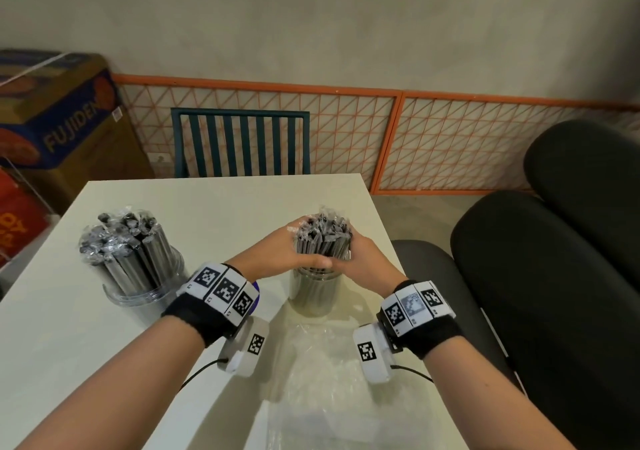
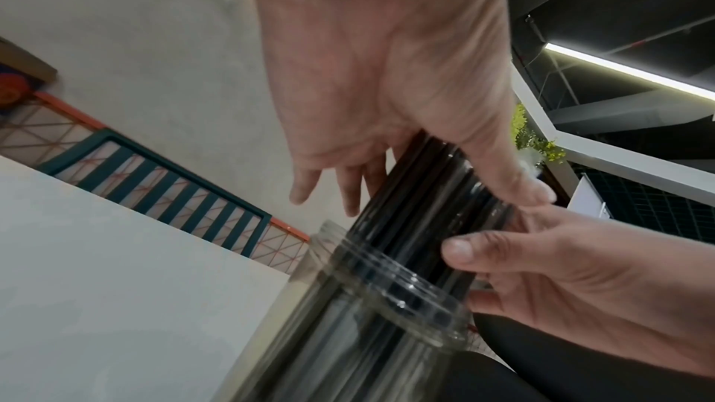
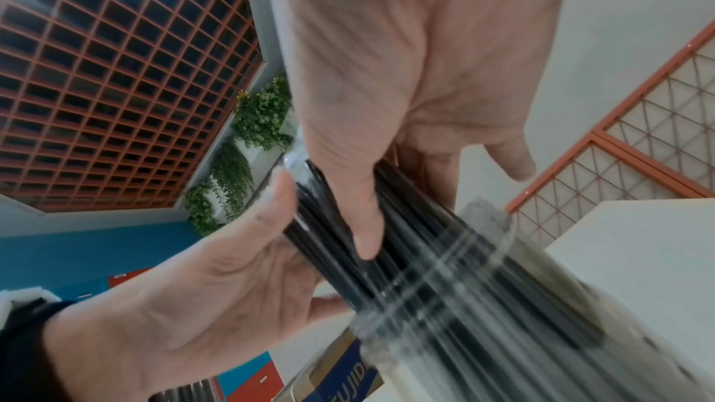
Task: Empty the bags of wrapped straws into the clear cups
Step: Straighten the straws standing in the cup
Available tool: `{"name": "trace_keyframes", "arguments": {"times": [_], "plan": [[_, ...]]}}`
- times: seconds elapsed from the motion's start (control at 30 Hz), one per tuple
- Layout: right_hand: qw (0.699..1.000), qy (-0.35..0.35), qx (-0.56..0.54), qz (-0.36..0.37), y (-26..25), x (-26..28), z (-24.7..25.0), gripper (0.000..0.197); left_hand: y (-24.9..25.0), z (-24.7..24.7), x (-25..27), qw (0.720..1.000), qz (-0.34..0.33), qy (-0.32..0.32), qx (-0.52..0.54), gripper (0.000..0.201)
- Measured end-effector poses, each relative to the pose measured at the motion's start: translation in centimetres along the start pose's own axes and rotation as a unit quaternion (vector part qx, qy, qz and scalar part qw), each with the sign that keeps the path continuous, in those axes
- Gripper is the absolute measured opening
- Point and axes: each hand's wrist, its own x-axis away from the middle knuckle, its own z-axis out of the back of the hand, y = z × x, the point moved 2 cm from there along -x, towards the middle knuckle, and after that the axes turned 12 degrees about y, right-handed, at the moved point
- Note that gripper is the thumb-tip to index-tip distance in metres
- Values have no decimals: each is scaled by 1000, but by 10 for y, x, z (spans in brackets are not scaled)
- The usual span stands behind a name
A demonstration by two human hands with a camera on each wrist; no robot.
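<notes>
Both hands wrap one bundle of wrapped straws (image 1: 323,240), upright, lower ends already inside the near clear cup (image 1: 313,293). Left hand (image 1: 277,254) cups the bundle's left side, thumb across the front, fingers round the far side. Right hand (image 1: 363,259) does the same from the right. Thumbs nearly meet at the front, just above the cup rim. So each grip is curled partway round the bundle, not closed tight; the little fingers stick out free in the wrist views.

Second clear cup (image 1: 145,287) sits well left of the left grip, already packed with straws (image 1: 119,238). Empty clear bag (image 1: 322,373) lies flat on the tabletop (image 1: 69,345), below the wrists on the person's side.

Risks, judged from this frame:
- Cup sits close to the tabletop's right edge, nothing steadies its base. Off-axis push down from either grip → cup tips or skids toward the edge.
- Bundle looks about as wide as the cup mouth. If the grips let go unevenly, outer straws likely catch the rim & splay out over the side.
- Wrappers look slick; a loose hold could let inner straws drop while the outer ones hang up → uneven fill, jam.
- Bag film just under the wrists: a forearm drag could pull it into the cup base.
- Wrist views are motion-blurred at the cup, so can't tell how deep the straws are seated.
</notes>
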Motion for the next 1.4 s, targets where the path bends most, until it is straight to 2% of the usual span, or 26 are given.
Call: {"name": "trace_keyframes", "arguments": {"times": [0.1,0.2,0.3,0.37,0.43,0.57,0.63,0.73,0.8,0.83,0.9,0.97,1.03,1.1,1.17,1.23,1.33,1.4], "plan": [[999,3,25,22,-9,-6,9,59,2,4,-6,997,-20,69,-16,42],[999,-11,37,35,-10,-13,20,56,6,14,-12,997,-29,61,-37,39],[997,-59,43,25,1,-13,18,71,0,18,-7,1000,26,-10,7,57],[997,-72,29,15,10,-9,14,81,-9,16,-2,998,43,-35,33,72],[997,-70,13,13,12,-5,11,83,-18,12,2,996,42,-29,69,84],[998,-40,-34,20,8,-2,4,82,-21,-3,4,996,22,36,80,108],[998,-16,-54,15,5,-1,-2,79,-16,-13,3,995,18,76,66,100],[999,25,-36,14,2,-3,-3,61,-10,-16,-1,989,7,145,20,70],[999,39,-5,14,2,-6,5,48,-6,-8,-2,990,0,136,20,52],[999,35,-2,13,3,-8,11,45,-5,-3,-2,993,0,111,27,50],[1000,5,-3,16,4,-11,19,46,-6,7,-3,998,0,53,25,60],[999,-35,6,26,6,-9,19,61,-10,11,-3,999,21,11,39,80],[998,-55,2,27,8,-7,15,79,-14,9,-2,998,37,12,57,93],[998,-49,-15,21,9,-4,10,84,-17,1,-1,996,33,45,66,96],[999,-34,-35,10,11,-4,3,84,-18,-8,-1,993,26,71,87,93],[999,-14,-50,-3,13,-3,-3,79,-19,-17,-2,990,25,94,104,81],[999,28,-41,-2,8,-4,-4,62,-14,-20,-5,986,13,157,58,57],[997,59,-41,10,2,-7,5,52,-6,-16,-6,983,-1,182,35,48]]}}
